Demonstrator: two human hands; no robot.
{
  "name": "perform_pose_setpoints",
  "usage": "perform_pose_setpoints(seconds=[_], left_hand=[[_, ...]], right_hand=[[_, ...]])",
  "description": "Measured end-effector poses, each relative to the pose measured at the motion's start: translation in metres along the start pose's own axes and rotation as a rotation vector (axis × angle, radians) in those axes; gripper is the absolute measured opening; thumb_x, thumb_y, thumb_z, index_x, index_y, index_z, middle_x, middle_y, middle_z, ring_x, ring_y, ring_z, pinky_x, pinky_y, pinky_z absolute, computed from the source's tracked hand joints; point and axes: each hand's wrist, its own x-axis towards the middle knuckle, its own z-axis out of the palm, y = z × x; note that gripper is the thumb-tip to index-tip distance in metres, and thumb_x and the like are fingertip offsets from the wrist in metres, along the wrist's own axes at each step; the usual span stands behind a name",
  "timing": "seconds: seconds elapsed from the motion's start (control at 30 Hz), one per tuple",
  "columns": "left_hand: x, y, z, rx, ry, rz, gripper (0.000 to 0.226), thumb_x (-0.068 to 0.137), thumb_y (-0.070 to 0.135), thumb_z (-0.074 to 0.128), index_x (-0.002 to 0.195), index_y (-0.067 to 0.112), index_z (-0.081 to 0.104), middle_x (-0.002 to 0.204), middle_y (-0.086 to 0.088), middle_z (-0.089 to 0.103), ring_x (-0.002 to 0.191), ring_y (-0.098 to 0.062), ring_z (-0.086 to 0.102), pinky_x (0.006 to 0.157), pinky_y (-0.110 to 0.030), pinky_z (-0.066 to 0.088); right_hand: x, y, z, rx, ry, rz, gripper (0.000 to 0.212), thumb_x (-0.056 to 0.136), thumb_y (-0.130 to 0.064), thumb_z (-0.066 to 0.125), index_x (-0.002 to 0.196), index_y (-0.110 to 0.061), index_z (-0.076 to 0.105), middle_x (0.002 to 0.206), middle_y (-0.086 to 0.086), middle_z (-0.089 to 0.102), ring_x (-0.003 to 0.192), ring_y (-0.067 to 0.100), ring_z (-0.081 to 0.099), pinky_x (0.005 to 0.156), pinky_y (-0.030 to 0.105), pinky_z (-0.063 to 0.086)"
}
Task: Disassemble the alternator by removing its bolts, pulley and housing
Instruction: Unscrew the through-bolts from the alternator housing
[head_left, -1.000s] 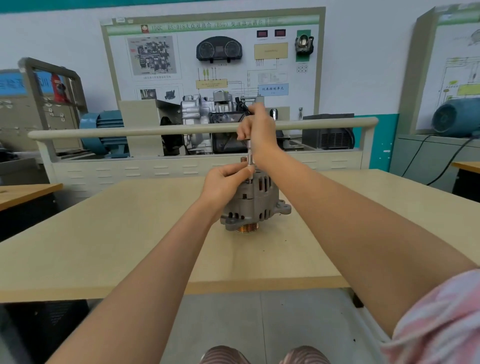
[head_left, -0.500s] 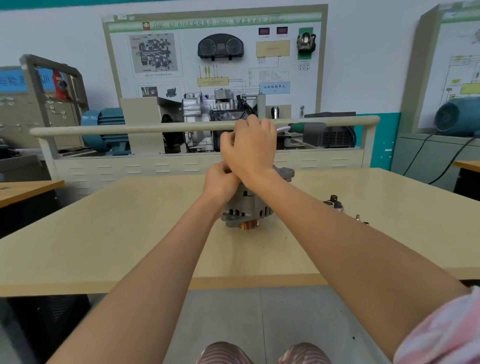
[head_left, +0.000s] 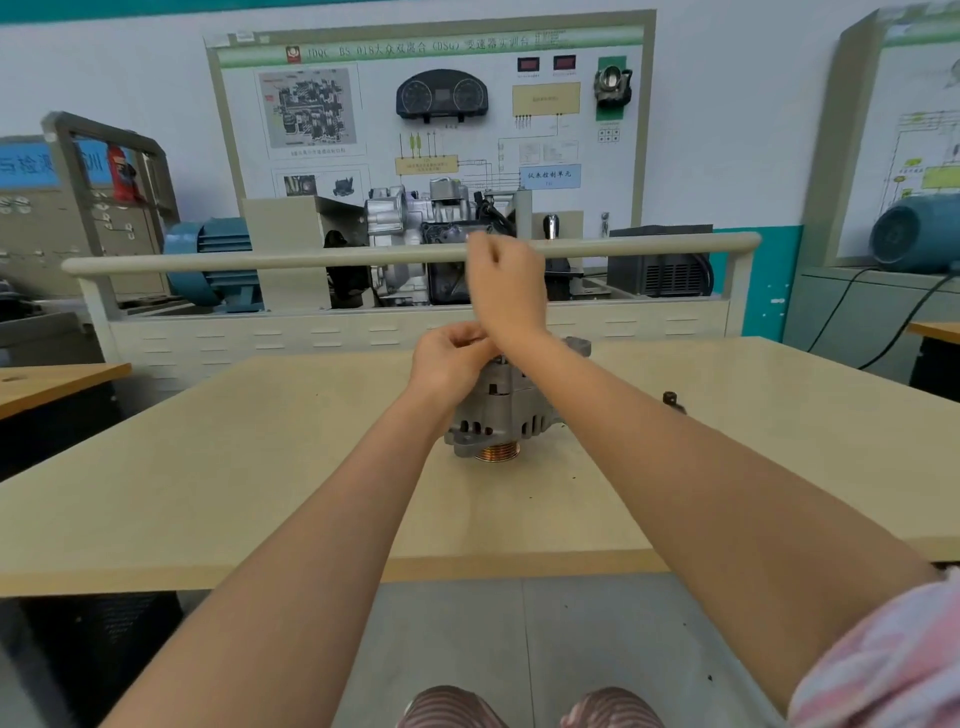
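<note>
Alternator (head_left: 501, 410) upright on table (head_left: 260, 467), pulley (head_left: 497, 453) underneath, not yet off; housing unsplit; left hand (head_left: 451, 358) curled at top, hold unclear; right hand (head_left: 506, 291) fisted above, contents hidden; small loose part (head_left: 671, 400) nearby; early stage.

training board (head_left: 431, 119) | blue motor (head_left: 210, 260) | rail (head_left: 311, 257) | table (head_left: 208, 467)

A pale wooden desk (head_left: 208, 467) stands on grey floor (head_left: 519, 649). Behind it, a cream rail (head_left: 311, 260) fronts a training board (head_left: 431, 104) on the white wall (head_left: 727, 104). A blue motor (head_left: 914, 234) sits right.
</note>
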Motion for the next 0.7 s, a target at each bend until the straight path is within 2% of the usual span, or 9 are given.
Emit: perform_pose_setpoints(seconds=[0.07, 0.13, 0.23, 0.3, 0.4, 0.53, 0.6, 0.67, 0.7], left_hand=[[0.001, 0.0, 0.001, 0.025, 0.045, -0.02, 0.028, 0.087, -0.001, 0.056, 0.069, 0.019, 0.059, 0.065, 0.006, 0.061, 0.063, -0.006, 0.054, 0.048, -0.014, 0.043], [0.001, 0.001, 0.002, 0.063, 0.063, -0.04, 0.029, 0.087, -0.002, 0.054, 0.067, 0.02, 0.055, 0.065, 0.003, 0.058, 0.063, -0.008, 0.052, 0.05, -0.02, 0.041], [-0.001, 0.002, 0.003, 0.055, 0.052, -0.022, 0.022, 0.086, 0.006, 0.06, 0.069, 0.02, 0.058, 0.067, 0.003, 0.061, 0.065, -0.008, 0.055, 0.055, -0.021, 0.042], [-0.003, 0.002, 0.003, 0.043, 0.02, -0.005, 0.004, 0.086, 0.017, 0.066, 0.083, 0.019, 0.068, 0.077, 0.005, 0.067, 0.074, -0.008, 0.06, 0.064, -0.022, 0.045], [-0.004, 0.002, 0.001, 0.064, -0.027, -0.015, 0.025, 0.087, 0.03, 0.066, 0.108, 0.017, 0.071, 0.098, 0.002, 0.072, 0.092, -0.012, 0.064, 0.077, -0.027, 0.048], [-0.003, 0.003, -0.001, 0.043, -0.05, -0.029, 0.029, 0.088, 0.028, 0.065, 0.113, 0.016, 0.07, 0.104, 0.001, 0.072, 0.096, -0.013, 0.064, 0.081, -0.026, 0.048], [-0.004, 0.003, -0.001, 0.027, -0.028, -0.026, 0.021, 0.088, 0.021, 0.066, 0.106, 0.015, 0.071, 0.095, 0.002, 0.072, 0.087, -0.009, 0.064, 0.073, -0.021, 0.048], [-0.004, 0.004, 0.001, 0.047, 0.006, -0.032, 0.011, 0.088, 0.01, 0.063, 0.083, 0.017, 0.071, 0.075, 0.004, 0.069, 0.074, -0.009, 0.062, 0.063, -0.02, 0.048], [-0.004, 0.004, 0.002, 0.062, 0.036, -0.048, 0.022, 0.088, 0.004, 0.06, 0.072, 0.018, 0.066, 0.068, 0.004, 0.066, 0.071, -0.013, 0.061, 0.061, -0.023, 0.048]], right_hand=[[-0.009, 0.005, 0.003, -0.569, 0.047, -0.252, 0.033, 0.089, -0.023, 0.043, 0.06, -0.013, 0.056, 0.065, -0.002, 0.048, 0.069, 0.017, 0.045, 0.074, 0.031, 0.037], [-0.008, 0.002, 0.004, -0.734, 0.045, -0.279, 0.033, 0.088, -0.026, 0.041, 0.069, -0.01, 0.063, 0.072, 0.002, 0.053, 0.078, 0.021, 0.047, 0.087, 0.034, 0.035], [-0.001, -0.003, 0.003, -0.406, -0.005, -0.171, 0.048, 0.091, -0.026, 0.043, 0.045, -0.016, 0.042, 0.047, -0.006, 0.039, 0.056, 0.013, 0.041, 0.067, 0.026, 0.039], [0.009, -0.004, -0.001, -0.05, -0.09, 0.037, 0.053, 0.093, -0.025, 0.043, 0.042, -0.017, 0.033, 0.039, -0.008, 0.032, 0.043, 0.01, 0.033, 0.054, 0.022, 0.033], [0.02, -0.006, -0.008, 0.35, -0.193, 0.292, 0.051, 0.094, -0.018, 0.037, 0.044, -0.014, 0.032, 0.039, -0.001, 0.035, 0.045, 0.014, 0.037, 0.064, 0.028, 0.04], [0.019, -0.007, -0.009, 0.601, -0.114, 0.389, 0.051, 0.095, -0.015, 0.035, 0.044, -0.014, 0.033, 0.041, 0.001, 0.035, 0.042, 0.012, 0.039, 0.065, 0.024, 0.045], [0.011, -0.005, -0.005, 0.437, -0.061, 0.285, 0.05, 0.095, -0.016, 0.036, 0.045, -0.012, 0.035, 0.043, -0.001, 0.036, 0.045, 0.012, 0.037, 0.059, 0.028, 0.039], [-0.001, 0.001, -0.002, -0.034, -0.025, -0.014, 0.045, 0.094, -0.018, 0.04, 0.049, -0.015, 0.037, 0.051, -0.003, 0.037, 0.054, 0.013, 0.038, 0.06, 0.03, 0.035], [-0.006, 0.003, 0.0, -0.333, -0.004, -0.16, 0.04, 0.093, -0.021, 0.041, 0.053, -0.014, 0.042, 0.059, -0.003, 0.042, 0.064, 0.016, 0.042, 0.069, 0.032, 0.036]])
